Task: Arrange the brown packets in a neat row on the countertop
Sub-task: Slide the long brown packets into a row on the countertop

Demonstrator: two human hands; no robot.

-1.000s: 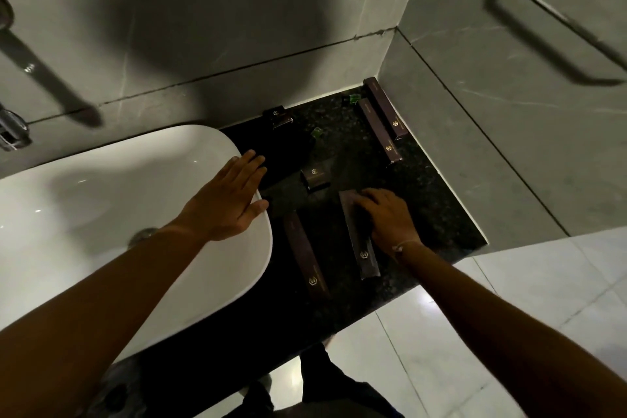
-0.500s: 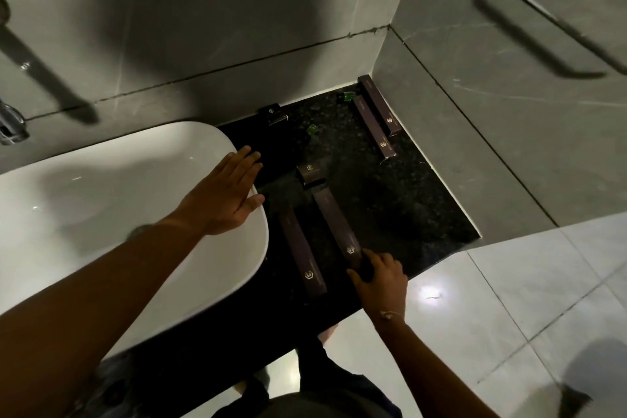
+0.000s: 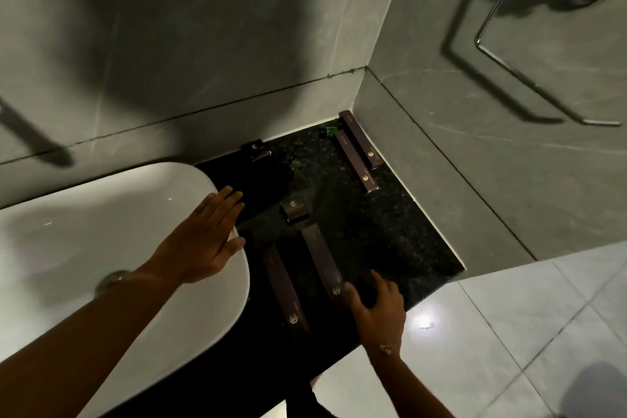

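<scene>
Several brown packets lie on the dark speckled countertop [image 3: 400, 234]. Two long ones lie side by side near the front: one [image 3: 286, 288] on the left, another [image 3: 322, 261] on the right. My right hand [image 3: 376, 309] rests at the near end of the right one, thumb touching it, fingers curled on the counter. A small square packet [image 3: 294, 209] sits behind them. Two more long packets [image 3: 356, 161] [image 3: 361, 139] lie along the right wall. Another small packet [image 3: 256, 150] leans at the back wall. My left hand [image 3: 203, 241] lies flat and open on the basin rim.
A white basin [image 3: 84, 248] fills the left side, its rim close to the left long packet. Small green items [image 3: 328, 131] [image 3: 295, 164] sit near the back. Grey tiled walls close the counter at back and right. A chrome towel ring [image 3: 502, 20] hangs on the right wall.
My right hand slid from the far half of the right long packet down to its near end, and the packet now lies closer to and parallel with the left one. My left hand stayed put.
</scene>
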